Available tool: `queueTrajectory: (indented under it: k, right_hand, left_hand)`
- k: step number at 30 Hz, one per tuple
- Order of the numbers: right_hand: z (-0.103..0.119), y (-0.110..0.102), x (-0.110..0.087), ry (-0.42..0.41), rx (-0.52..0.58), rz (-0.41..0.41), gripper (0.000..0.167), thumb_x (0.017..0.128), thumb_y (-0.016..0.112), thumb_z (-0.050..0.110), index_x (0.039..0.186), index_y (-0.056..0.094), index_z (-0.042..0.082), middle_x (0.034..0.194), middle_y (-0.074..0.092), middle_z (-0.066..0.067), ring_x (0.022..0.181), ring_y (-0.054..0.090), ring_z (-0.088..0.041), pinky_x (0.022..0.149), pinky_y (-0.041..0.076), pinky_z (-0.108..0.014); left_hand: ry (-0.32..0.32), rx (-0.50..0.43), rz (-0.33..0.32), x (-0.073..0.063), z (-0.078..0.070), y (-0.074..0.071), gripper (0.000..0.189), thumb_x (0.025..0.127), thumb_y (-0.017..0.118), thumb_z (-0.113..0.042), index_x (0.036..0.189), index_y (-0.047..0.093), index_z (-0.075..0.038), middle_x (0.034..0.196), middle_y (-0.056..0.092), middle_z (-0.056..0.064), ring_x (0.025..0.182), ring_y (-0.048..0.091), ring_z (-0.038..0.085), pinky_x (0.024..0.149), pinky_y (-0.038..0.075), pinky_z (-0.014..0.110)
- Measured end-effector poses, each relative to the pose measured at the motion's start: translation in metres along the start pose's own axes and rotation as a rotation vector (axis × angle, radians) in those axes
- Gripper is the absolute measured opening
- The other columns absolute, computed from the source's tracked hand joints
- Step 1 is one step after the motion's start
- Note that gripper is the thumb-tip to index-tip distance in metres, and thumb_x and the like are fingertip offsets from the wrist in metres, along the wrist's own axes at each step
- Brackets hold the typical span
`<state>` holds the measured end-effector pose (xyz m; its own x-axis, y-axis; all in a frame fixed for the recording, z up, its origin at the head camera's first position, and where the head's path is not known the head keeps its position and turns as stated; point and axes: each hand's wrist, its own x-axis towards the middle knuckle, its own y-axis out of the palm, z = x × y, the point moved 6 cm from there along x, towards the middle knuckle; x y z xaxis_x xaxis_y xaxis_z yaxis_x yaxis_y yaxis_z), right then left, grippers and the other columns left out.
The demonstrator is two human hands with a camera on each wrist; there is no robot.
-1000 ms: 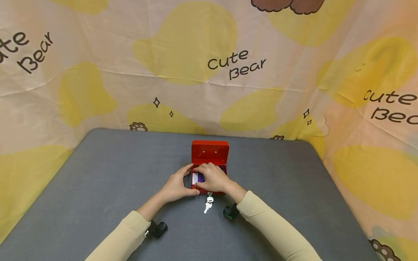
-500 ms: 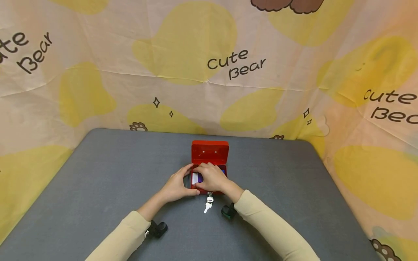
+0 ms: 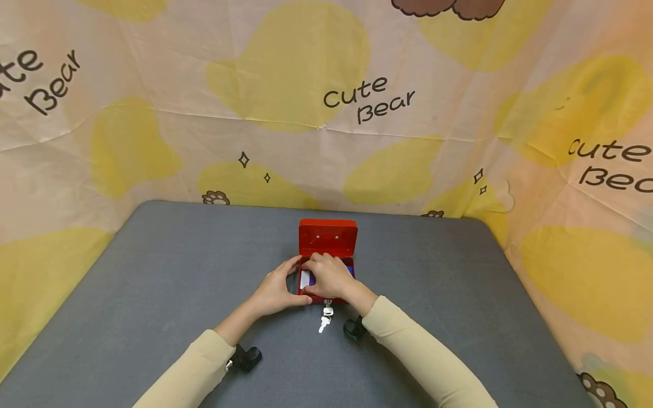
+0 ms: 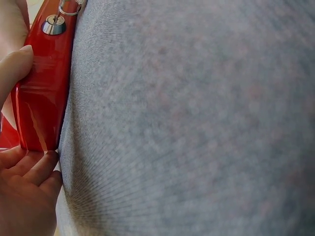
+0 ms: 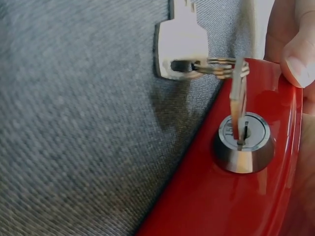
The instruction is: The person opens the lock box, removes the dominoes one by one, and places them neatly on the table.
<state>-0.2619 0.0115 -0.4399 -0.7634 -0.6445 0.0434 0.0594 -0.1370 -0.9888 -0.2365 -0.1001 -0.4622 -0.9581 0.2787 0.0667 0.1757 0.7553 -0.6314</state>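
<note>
At lower centre, your left hand grips the open red box; whether your right hand, inside it, grasps anything is unclear.

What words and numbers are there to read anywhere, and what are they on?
"Cute Bear": middle of the pale pink-and-yellow cloth backdrop.
"ute Bear": left side of that backdrop, its start cut off by the picture's edge.
"Cute Be" plus a cut-off letter: right side.
Round silver metal lock on the shiny red metal box: tiny marks, too blurred to read.
</note>
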Motion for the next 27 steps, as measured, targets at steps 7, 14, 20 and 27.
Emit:
queueTrajectory:
  k: [7, 14, 20, 27]
  right_hand:
    - [0.0003, -0.0002, 0.0011, 0.010, -0.012, 0.023, 0.048, 0.072, 0.074, 0.040, 0.113, 0.064, 0.017, 0.107, 0.061, 0.000, 0.092, 0.054, -0.016, 0.079, 0.048, -0.033]
    - [-0.0007, 0.0009, 0.0001, 0.015, 0.019, 0.020, 0.047, 0.073, 0.074, 0.037, 0.113, 0.065, 0.016, 0.108, 0.061, -0.001, 0.092, 0.054, -0.017, 0.082, 0.048, -0.035]
    - [-0.0010, 0.0001, -0.0014, -0.008, 0.049, 0.005, 0.045, 0.075, 0.072, 0.034, 0.115, 0.065, 0.015, 0.107, 0.061, -0.002, 0.093, 0.055, -0.017, 0.084, 0.048, -0.033]
    - [-0.0005, -0.0021, -0.0028, -0.051, 0.053, -0.029, 0.043, 0.077, 0.070, 0.033, 0.115, 0.065, 0.014, 0.106, 0.062, -0.001, 0.092, 0.055, -0.015, 0.082, 0.049, -0.028]
  left_hand:
    - [0.012, -0.006, -0.002, -0.0001, -0.0004, 0.0001, 0.092, 0.065, 0.082, -0.030, 0.140, 0.035, -0.006, 0.138, 0.044, 0.015, 0.120, 0.050, 0.027, 0.100, 0.039, 0.047]
    - [0.011, 0.005, -0.004, 0.0005, 0.0006, 0.0005, 0.092, 0.065, 0.082, -0.030, 0.140, 0.035, -0.006, 0.138, 0.044, 0.016, 0.120, 0.051, 0.027, 0.100, 0.039, 0.046]
    - [0.007, 0.001, 0.000, 0.0001, 0.0004, 0.0003, 0.092, 0.065, 0.082, -0.030, 0.140, 0.035, -0.007, 0.138, 0.043, 0.016, 0.120, 0.050, 0.027, 0.100, 0.038, 0.047]
    - [0.010, -0.005, 0.000, 0.0002, 0.0006, -0.0001, 0.093, 0.065, 0.083, -0.031, 0.140, 0.035, -0.007, 0.139, 0.042, 0.015, 0.121, 0.050, 0.027, 0.100, 0.039, 0.047]
